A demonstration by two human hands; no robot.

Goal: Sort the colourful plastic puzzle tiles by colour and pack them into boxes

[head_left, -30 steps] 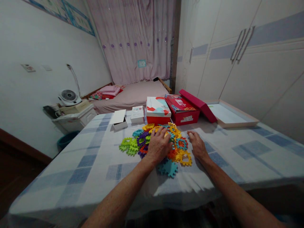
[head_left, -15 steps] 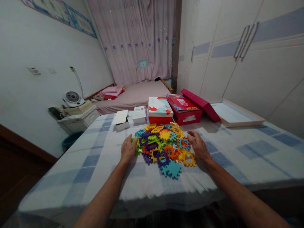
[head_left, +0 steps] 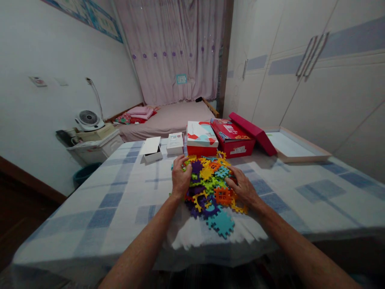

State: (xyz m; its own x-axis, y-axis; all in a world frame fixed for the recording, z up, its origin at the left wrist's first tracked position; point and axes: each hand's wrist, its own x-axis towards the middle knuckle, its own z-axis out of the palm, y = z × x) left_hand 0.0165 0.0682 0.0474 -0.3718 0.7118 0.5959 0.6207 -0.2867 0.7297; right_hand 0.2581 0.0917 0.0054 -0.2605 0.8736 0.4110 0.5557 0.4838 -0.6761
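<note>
A heap of colourful plastic interlocking building pieces (head_left: 207,173) lies on the table, in purple, yellow, green, orange and turquoise. My left hand (head_left: 181,177) rests against the heap's left side, fingers apart and curved over its edge. On the opposite side, my right hand (head_left: 243,188) touches the pieces with its thumb spread from the fingers. Neither hand has a single piece lifted. A turquoise piece (head_left: 223,224) sticks out of the heap at the near side, and an orange window-shaped piece (head_left: 223,196) lies close to my right thumb. Some pieces are hidden under my fingers.
Behind the heap stand a small white box with its lid ajar (head_left: 152,156), a closed white box (head_left: 175,143), a red-and-white box (head_left: 202,138) and a red box (head_left: 236,148). A red lid (head_left: 254,132) leans there beside a shallow tray (head_left: 303,159). A checked cloth (head_left: 126,224) covers the table.
Both hands have moved inward against the heap, the left one shifting right. The pieces are pushed closer together, and the heap is narrower. The view has shifted slightly.
</note>
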